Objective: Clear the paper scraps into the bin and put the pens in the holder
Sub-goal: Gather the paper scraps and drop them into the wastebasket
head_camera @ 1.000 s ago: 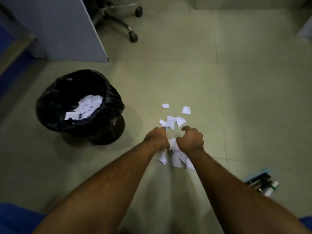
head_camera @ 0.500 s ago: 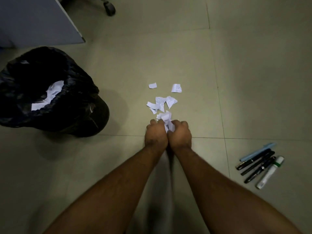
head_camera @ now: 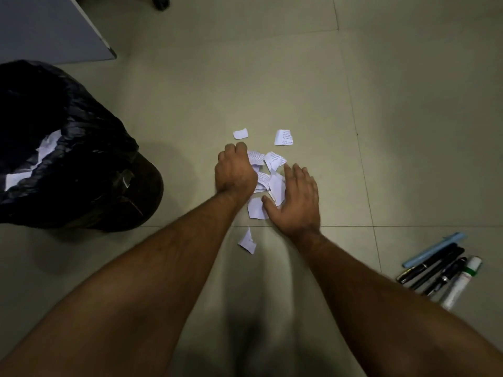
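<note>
L hand (head_camera: 235, 172) grip curled by paper scraps (head_camera: 268, 175); can't tell if pinching. R hand (head_camera: 296, 200) grip spread flat on them, on floor (head_camera: 272, 77).

Both forearms are bare and hairy, with no sleeves, and nothing is worn on the hands (head_camera: 295, 198).

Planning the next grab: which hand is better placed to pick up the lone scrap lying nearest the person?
Probably the right hand: it lies open, flat beside the white torn paper scrap, while the left hand is curled over the pile farther off.
</note>
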A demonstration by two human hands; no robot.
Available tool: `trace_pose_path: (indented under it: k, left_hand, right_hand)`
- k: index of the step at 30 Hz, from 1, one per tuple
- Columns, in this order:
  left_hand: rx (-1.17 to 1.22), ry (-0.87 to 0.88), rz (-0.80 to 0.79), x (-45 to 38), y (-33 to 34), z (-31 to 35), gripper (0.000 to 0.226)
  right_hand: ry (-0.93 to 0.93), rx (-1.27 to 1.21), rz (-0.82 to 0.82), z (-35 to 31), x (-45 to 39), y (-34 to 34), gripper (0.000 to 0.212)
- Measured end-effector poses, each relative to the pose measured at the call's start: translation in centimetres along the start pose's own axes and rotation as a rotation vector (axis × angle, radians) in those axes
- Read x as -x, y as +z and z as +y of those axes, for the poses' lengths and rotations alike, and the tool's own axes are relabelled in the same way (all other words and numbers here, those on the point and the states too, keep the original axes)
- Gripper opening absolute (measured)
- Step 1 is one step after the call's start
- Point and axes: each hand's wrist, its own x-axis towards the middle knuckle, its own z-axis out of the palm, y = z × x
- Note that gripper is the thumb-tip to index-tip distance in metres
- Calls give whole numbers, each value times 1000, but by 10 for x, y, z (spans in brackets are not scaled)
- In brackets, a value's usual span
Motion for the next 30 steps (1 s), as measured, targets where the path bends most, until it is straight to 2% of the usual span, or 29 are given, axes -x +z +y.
trace_pose_path:
  k: [4, 7, 10, 13, 15, 19, 24, 26, 28, 30]
  left_hand:
    - [67, -4, -49, -32, 11, 3, 54]
    - [24, 77, -96, -34, 17, 2, 49]
    - [116, 229, -34, -14, 19, 7, 38]
    - [82, 306, 46, -15, 20, 18, 46]
    - [44, 358, -10, -29, 19, 29, 55]
    - [-31, 539, -256, -45, 18, 42, 69]
    - [210, 481, -327, -5, 2, 9, 47]
    - [243, 467, -221, 9, -1, -2, 54]
    - [162, 406, -114, 9, -3, -7, 62]
    - [95, 297, -181, 6, -8, -8, 66]
  right_hand:
    - [-19, -19, 76, 0, -2, 3, 84]
    - [-34, -32, 96, -1, -2, 2, 83]
    - [-25, -15, 109, -1, -3, 3, 82]
    - [-32, 19, 118, 0, -2, 6, 84]
    - [-33, 21, 104, 0, -1, 7, 87]
    - [6, -27, 127, -3, -2, 8, 94]
    - [-29, -7, 130, -7, -2, 4, 100]
    - [-32, 15, 93, -5, -2, 4, 102]
    - [-35, 13, 58, -5, -1, 3, 107]
    - [-45, 23, 26, -6, -2, -2, 112]
